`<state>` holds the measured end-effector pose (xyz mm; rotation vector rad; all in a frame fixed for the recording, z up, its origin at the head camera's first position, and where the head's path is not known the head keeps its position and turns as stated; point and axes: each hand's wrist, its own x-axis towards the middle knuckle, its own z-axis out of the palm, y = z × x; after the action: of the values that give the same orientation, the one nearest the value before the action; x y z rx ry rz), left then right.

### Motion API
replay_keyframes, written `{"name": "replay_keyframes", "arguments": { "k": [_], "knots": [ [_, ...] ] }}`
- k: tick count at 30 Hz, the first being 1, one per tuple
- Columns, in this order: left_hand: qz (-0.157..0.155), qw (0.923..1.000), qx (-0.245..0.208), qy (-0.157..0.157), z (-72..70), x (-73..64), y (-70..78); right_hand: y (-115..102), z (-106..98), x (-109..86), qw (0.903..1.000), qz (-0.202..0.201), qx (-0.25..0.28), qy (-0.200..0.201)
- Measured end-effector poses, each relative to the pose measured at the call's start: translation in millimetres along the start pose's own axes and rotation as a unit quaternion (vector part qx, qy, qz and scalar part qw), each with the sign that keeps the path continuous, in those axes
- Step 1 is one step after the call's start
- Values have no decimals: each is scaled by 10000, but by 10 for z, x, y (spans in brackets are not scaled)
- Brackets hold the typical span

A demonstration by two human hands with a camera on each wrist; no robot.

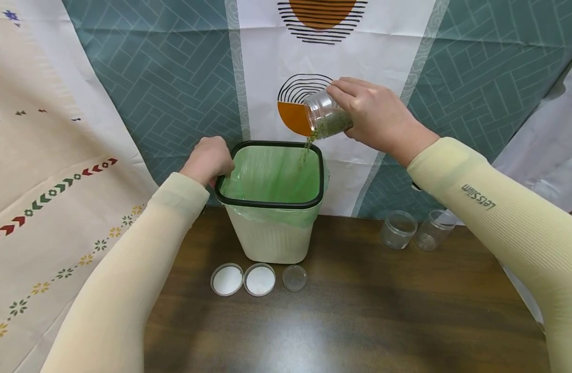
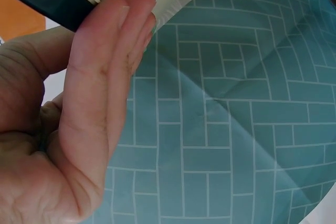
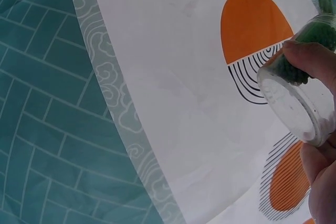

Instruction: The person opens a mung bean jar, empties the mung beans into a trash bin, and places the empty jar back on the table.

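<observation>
A pale trash bin (image 1: 272, 235) with a black rim and a green liner bag (image 1: 267, 171) stands at the back of the table. My left hand (image 1: 208, 159) grips its left rim; in the left wrist view, the fingers (image 2: 94, 77) lie along the bin's outer wall. Above the bin's right side, my right hand (image 1: 376, 114) holds a clear jar (image 1: 319, 106) tilted, mouth down to the left. Green dried flakes (image 1: 337, 124) stream from the mouth into the bin. In the right wrist view the jar's base (image 3: 291, 108) faces the camera.
In front of the bin, two white-lined lids (image 1: 227, 280) and a clear lid (image 1: 294, 278) lie in a row on the brown table (image 1: 360, 321). Two clear jars (image 1: 398, 230) stand at the back right. A patterned cloth (image 1: 174, 67) hangs close behind the bin.
</observation>
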<state>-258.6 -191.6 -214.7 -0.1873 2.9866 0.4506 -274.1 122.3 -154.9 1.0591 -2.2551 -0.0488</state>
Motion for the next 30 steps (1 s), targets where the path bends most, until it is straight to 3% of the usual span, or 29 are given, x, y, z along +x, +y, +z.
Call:
{"name": "replay_keyframes", "arguments": {
  "k": [30],
  "knots": [
    [35,10000,37,30,-3,3,-15,-16,6,38,10000,-39,-33,44]
  ]
}}
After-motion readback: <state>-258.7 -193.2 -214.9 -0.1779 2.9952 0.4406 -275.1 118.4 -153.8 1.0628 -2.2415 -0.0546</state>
